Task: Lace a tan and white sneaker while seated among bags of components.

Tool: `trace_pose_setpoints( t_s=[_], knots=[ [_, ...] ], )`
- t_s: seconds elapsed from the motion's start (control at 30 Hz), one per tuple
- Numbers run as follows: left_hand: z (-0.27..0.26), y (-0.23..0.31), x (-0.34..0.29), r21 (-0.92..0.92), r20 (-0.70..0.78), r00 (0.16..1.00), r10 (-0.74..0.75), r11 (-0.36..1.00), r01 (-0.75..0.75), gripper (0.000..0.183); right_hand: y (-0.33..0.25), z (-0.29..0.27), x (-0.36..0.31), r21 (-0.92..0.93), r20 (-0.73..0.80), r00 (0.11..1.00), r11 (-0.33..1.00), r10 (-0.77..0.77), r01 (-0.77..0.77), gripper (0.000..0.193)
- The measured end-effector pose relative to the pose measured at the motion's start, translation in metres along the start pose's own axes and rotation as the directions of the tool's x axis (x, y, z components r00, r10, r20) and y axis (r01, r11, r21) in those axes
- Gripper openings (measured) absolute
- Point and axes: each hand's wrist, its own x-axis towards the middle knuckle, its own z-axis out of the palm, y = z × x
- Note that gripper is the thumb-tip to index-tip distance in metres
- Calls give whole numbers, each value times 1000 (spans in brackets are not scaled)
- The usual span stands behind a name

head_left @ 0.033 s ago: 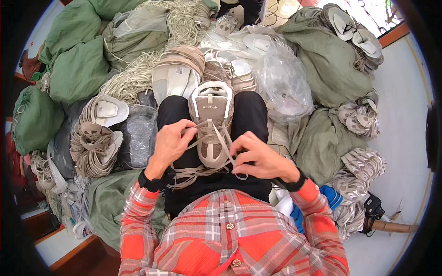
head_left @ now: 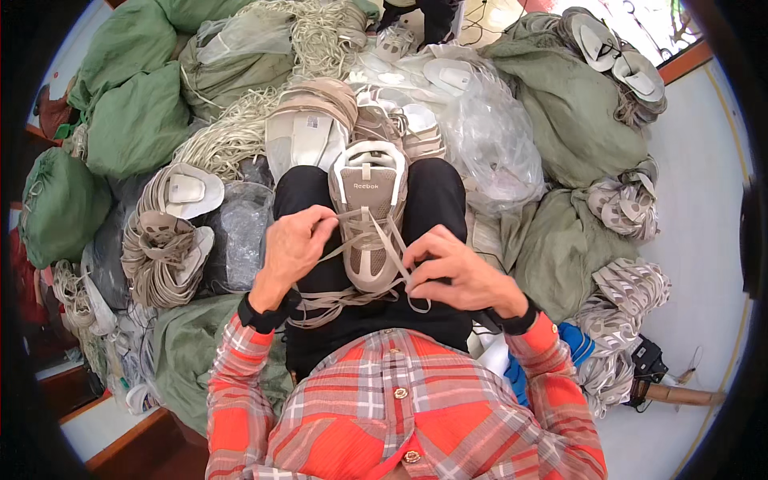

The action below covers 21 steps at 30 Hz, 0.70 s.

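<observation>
The mesh shoe (head_left: pixel 362 230) looks matt, plastic bag (head_left: pixel 492 144) glossy.

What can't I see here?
In the head view:
Sole of the shoe: hidden by the shoe itself.
Palm of the left hand: hidden by its back.
Contents of the leftmost green sack: hidden by its sides.
Upper body of the other person: cut off by top edge.

To the left of the shoe (head_left: pixel 369 196), the left hand (head_left: pixel 296 246) pinches the lace (head_left: pixel 386 242); to its right, the right hand (head_left: pixel 458 274) holds it also.
</observation>
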Motion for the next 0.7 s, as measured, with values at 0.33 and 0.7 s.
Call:
trace_pose_setpoints(
  t_s=[0.33,0.7],
  knots=[
    [-72,-68,-31,201,-236,968,86,979,-38,12,18,26,35,-365,-358,851,781,385,-507,25],
    [-146,-165,-97,-225,-155,944,-292,941,254,14,53,4,72,138,-597,692,901,407,-411,12]
  ],
)
